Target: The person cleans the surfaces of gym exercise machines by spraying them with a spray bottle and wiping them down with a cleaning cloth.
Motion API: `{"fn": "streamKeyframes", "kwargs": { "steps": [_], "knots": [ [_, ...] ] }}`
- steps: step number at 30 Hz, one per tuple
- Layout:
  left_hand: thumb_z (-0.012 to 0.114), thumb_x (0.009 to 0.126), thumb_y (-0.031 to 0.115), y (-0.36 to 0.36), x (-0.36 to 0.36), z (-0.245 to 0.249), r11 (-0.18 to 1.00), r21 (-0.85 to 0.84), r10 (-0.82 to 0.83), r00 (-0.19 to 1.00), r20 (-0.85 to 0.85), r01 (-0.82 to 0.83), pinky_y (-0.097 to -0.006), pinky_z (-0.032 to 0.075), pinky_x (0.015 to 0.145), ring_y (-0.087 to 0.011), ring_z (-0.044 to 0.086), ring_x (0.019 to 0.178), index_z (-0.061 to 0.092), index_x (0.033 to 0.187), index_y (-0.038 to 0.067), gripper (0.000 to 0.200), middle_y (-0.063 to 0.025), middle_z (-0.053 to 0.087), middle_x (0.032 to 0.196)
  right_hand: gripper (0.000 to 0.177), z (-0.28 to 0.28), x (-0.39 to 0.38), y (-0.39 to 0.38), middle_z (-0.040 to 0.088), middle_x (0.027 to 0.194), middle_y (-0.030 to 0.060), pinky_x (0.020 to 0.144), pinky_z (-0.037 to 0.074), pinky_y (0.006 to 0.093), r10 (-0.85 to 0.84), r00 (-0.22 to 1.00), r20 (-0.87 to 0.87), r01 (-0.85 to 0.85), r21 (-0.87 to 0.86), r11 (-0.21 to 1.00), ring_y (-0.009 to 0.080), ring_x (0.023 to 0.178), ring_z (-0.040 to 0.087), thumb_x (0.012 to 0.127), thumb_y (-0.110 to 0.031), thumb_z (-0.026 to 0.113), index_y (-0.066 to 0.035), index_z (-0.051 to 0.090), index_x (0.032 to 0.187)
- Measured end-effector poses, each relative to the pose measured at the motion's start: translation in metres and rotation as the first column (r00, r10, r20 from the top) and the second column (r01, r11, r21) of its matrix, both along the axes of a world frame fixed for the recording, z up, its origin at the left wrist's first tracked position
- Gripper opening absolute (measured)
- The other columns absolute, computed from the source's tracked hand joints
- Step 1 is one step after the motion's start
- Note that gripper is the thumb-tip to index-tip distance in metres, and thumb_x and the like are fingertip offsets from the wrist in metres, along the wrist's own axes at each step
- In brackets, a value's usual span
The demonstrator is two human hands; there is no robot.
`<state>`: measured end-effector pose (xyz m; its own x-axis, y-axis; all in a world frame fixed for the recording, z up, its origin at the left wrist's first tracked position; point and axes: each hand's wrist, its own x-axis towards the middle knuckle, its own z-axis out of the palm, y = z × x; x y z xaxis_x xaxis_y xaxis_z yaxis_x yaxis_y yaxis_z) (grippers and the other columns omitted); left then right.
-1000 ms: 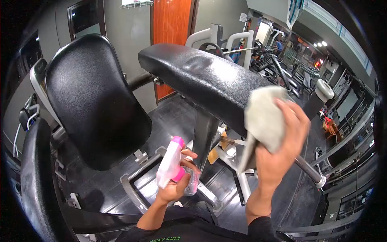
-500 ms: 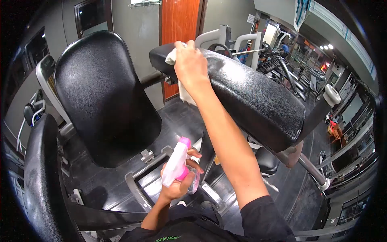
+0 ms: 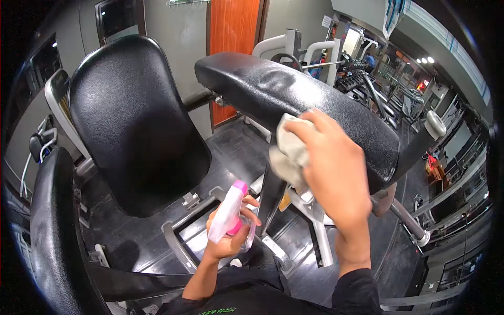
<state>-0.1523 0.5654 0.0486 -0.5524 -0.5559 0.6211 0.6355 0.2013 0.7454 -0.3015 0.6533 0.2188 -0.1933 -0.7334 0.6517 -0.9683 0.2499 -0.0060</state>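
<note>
My right hand (image 3: 338, 163) is closed around a whitish cloth (image 3: 290, 149), part of which hangs loose below the fingers. It overlaps the near side of a long black padded cushion (image 3: 294, 86) on a gym machine. The cushion's top has a glossy patch under the light. Low in the middle, my left hand (image 3: 231, 239) grips a spray bottle (image 3: 229, 215) with a white and pink head and a clear body. The bottle's nozzle points up and away from me. To the left stands a black padded backrest (image 3: 134, 121).
Another black pad (image 3: 50, 226) rises along the left edge. A metal frame (image 3: 178, 244) lies on the dark floor below me. A bar with a pale end cap (image 3: 433, 124) sticks out at the right. Behind are a wooden door (image 3: 233, 29) and a dumbbell rack (image 3: 354, 79).
My right hand has moved with the cloth from the cushion's far left end down and right to its near side. The spray bottle stays almost in place in my left hand.
</note>
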Motion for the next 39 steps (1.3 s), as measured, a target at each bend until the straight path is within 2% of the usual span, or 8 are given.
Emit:
{"fn": "streamKeyframes", "kwargs": {
  "steps": [5, 6, 13, 21, 22, 25, 30, 39],
  "knots": [
    [0.058, 0.075, 0.006, -0.014, 0.004, -0.003, 0.997, -0.060, 0.046, 0.998, 0.036, -0.043, -0.0337, 0.047, 0.082, -0.0191, 0.064, 0.079, 0.043, 0.126, -0.009, 0.055, -0.0192, 0.061, 0.102, 0.050, 0.013, 0.008, 0.020, 0.057, 0.107, 0.0104, 0.081, 0.049, 0.0391, -0.139, 0.984, 0.114, 0.147, -0.063, 0.987, 0.0311, 0.099, 0.058, 0.064, 0.004, 0.061, -0.012, 0.058, 0.112],
    [0.057, 0.079, 0.016, -0.011, 0.007, -0.002, 0.999, -0.007, 0.042, 0.992, 0.120, -0.041, -0.0366, 0.041, 0.090, -0.0233, 0.055, 0.097, 0.033, 0.134, -0.006, 0.064, -0.0138, 0.062, 0.085, 0.052, 0.014, 0.008, 0.017, 0.057, 0.110, 0.0104, 0.081, 0.049, 0.0396, -0.155, 0.977, 0.145, 0.169, -0.094, 0.981, 0.0319, 0.099, 0.059, 0.065, 0.003, 0.062, -0.013, 0.057, 0.114],
    [0.059, 0.077, 0.008, -0.015, 0.010, -0.006, 0.998, -0.022, 0.061, 0.998, -0.002, -0.061, -0.0335, 0.048, 0.080, -0.0192, 0.064, 0.079, 0.042, 0.126, -0.009, 0.055, -0.0182, 0.060, 0.102, 0.036, -0.002, -0.037, -0.096, 0.054, 0.108, 0.0197, 0.080, 0.050, 0.0423, -0.010, 0.994, 0.113, 0.027, -0.154, 0.988, 0.0364, 0.093, 0.060, 0.074, 0.002, 0.057, -0.004, 0.056, 0.109],
    [0.056, 0.077, 0.004, -0.008, 0.014, -0.015, 0.985, 0.151, -0.102, 0.988, 0.119, 0.084, -0.0312, 0.050, 0.072, -0.0186, 0.064, 0.078, 0.042, 0.127, -0.008, 0.053, -0.0173, 0.059, 0.105, 0.017, -0.009, -0.060, -0.206, 0.050, 0.109, 0.0171, 0.080, 0.052, 0.0441, -0.002, 0.999, 0.034, 0.013, -0.328, 0.945, 0.0349, 0.102, 0.056, 0.086, -0.008, 0.049, -0.004, 0.056, 0.101],
    [0.056, 0.077, 0.005, -0.010, 0.014, -0.020, 0.990, 0.122, -0.086, 0.990, 0.115, 0.072, -0.0315, 0.050, 0.073, -0.0185, 0.064, 0.078, 0.041, 0.127, -0.008, 0.053, -0.0173, 0.058, 0.106, 0.040, -0.008, -0.059, -0.206, 0.049, 0.120, 0.0183, 0.087, 0.048, 0.0448, -0.035, 0.996, 0.085, 0.052, -0.216, 0.975, 0.0359, 0.107, 0.054, 0.079, -0.004, 0.055, -0.012, 0.053, 0.118],
    [0.056, 0.077, 0.006, -0.008, 0.015, -0.018, 0.990, 0.138, -0.051, 0.995, 0.090, 0.039, -0.0317, 0.050, 0.073, -0.0187, 0.064, 0.077, 0.040, 0.128, -0.008, 0.055, -0.0174, 0.058, 0.107, 0.030, -0.010, -0.060, -0.193, 0.049, 0.112, 0.0146, 0.085, 0.049, 0.0443, -0.031, 0.999, 0.021, 0.033, -0.078, 0.996, 0.0340, 0.106, 0.054, 0.085, -0.015, 0.054, -0.010, 0.052, 0.115],
    [0.056, 0.078, 0.008, -0.010, 0.012, -0.015, 0.981, 0.195, -0.022, 0.996, 0.082, 0.006, -0.0325, 0.049, 0.074, -0.0194, 0.064, 0.077, 0.036, 0.131, -0.007, 0.059, -0.0181, 0.056, 0.108, 0.052, -0.013, -0.050, -0.164, 0.049, 0.109, 0.0148, 0.080, 0.052, 0.0408, 0.033, 0.999, -0.017, -0.034, -0.011, 0.999, 0.0334, 0.101, 0.056, 0.071, -0.005, 0.067, -0.009, 0.048, 0.119],
    [0.055, 0.076, 0.006, -0.016, 0.013, -0.017, 0.993, 0.119, -0.004, 0.999, 0.033, 0.000, -0.0321, 0.048, 0.075, -0.0190, 0.063, 0.075, 0.035, 0.132, -0.006, 0.061, -0.0190, 0.056, 0.105, 0.047, -0.002, -0.011, -0.061, 0.055, 0.105, 0.0106, 0.081, 0.048, 0.0411, 0.124, 0.992, -0.026, -0.118, 0.168, 0.979, 0.0306, 0.099, 0.057, 0.065, 0.004, 0.059, -0.008, 0.056, 0.111]
  ]
}}
